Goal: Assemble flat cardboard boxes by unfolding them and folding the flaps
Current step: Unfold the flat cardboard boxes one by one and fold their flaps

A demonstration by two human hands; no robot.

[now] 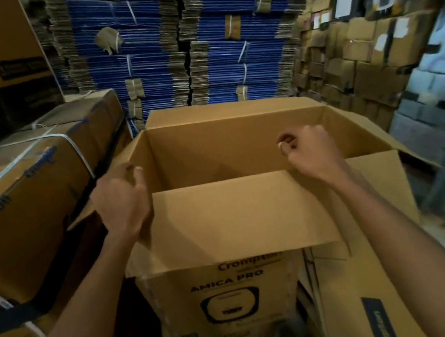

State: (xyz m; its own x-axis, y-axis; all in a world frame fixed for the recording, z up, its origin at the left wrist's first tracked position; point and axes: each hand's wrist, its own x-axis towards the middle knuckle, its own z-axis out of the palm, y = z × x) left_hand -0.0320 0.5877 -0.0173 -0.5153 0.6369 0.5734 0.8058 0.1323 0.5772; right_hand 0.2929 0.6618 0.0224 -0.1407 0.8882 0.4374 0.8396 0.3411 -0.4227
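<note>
A brown cardboard box [249, 287] printed "AMICA PRO" stands upright in front of me, its top open. Its far flap [230, 108] and right flap [364, 131] are spread outward. The near flap [231, 218] tilts up toward me. My left hand [123, 202] has its fingers curled over the left flap [125, 159] at the box's left near corner. My right hand [310, 150] hovers over the opening near the right side with its fingers curled, and I see nothing in it. The inside bottom of the box is hidden by the near flap.
Strapped bundles of flat boxes [25, 178] lie close on the left. Tall stacks of blue-edged flat cardboard [178, 46] rise behind. A wall of brown cartons [356, 49] stands at the right. Flat cardboard [373, 275] leans beside the box under my right arm.
</note>
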